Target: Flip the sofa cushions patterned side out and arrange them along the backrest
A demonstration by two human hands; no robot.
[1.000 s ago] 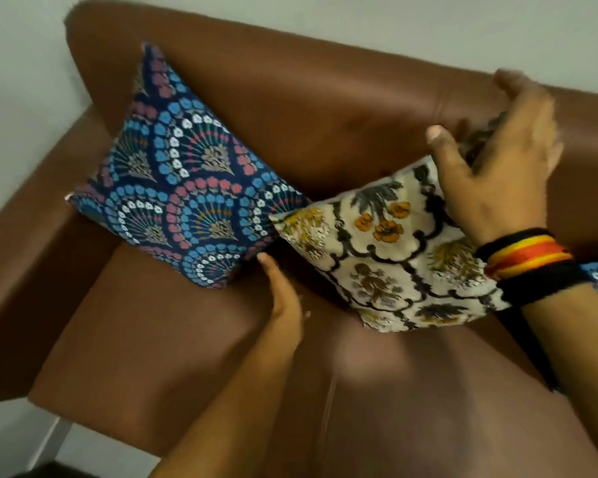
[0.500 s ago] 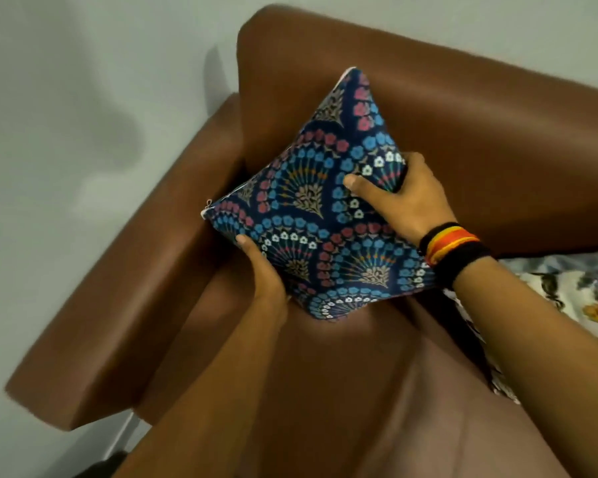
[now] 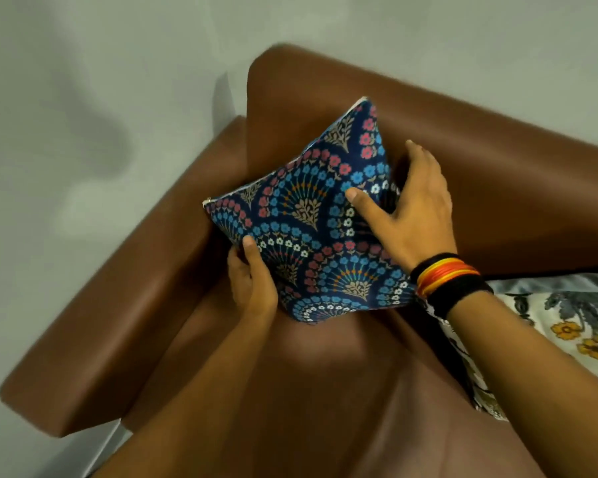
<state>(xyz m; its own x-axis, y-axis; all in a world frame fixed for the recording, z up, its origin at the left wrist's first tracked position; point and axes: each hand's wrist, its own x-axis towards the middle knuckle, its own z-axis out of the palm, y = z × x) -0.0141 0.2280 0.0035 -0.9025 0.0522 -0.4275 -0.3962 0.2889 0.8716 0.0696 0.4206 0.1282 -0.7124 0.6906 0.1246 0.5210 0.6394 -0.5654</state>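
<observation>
A dark blue cushion (image 3: 311, 222) with fan and flower patterns stands on one corner in the sofa's left corner, patterned side facing me, leaning toward the brown backrest (image 3: 480, 160). My left hand (image 3: 252, 281) grips its lower left edge, thumb on the front. My right hand (image 3: 408, 208), with red, yellow and black bands at the wrist, holds its right edge, thumb pressed on the pattern and fingers reaching behind. A white floral cushion (image 3: 567, 326) lies on the seat at the right, partly hidden by my right forearm.
The brown leather sofa has a wide left armrest (image 3: 118, 315) and a seat (image 3: 325, 391) below the cushions. A pale grey wall (image 3: 101, 98) runs behind and to the left of the sofa.
A second ago my right hand was on the white floral cushion; it has moved to the blue cushion, and both hands now hold it, turned more upright in the corner.
</observation>
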